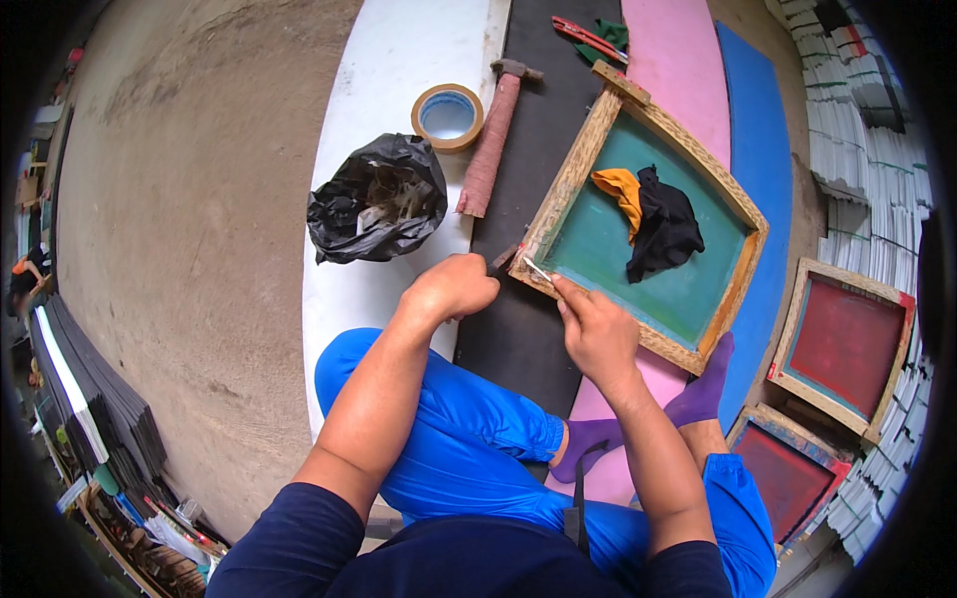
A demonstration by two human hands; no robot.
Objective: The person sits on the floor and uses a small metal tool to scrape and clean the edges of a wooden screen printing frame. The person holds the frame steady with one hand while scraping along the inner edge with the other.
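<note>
A wooden screen-printing frame (570, 181) with green mesh lies tilted before me, its near-left corner between my hands. My left hand (454, 289) is closed in a fist around a dark, flat-ended tool (502, 261), whose end reaches that corner; its handle is hidden. In my right hand (601, 334), a thin pale stick-like tool (537, 269) is pinched, with its tip over the wood at the same corner. On the mesh rests a crumpled black cloth (666, 227) beside an orange cloth (620, 195).
Left of the frame are a hammer with a wrapped handle (490, 145), a tape roll (417, 112) and a black plastic bag (329, 221) holding scraps. Red-handled pliers (590, 40) lie at the far end. Two red-mesh frames (842, 344) (783, 478) lean by white stacks (842, 130) at right.
</note>
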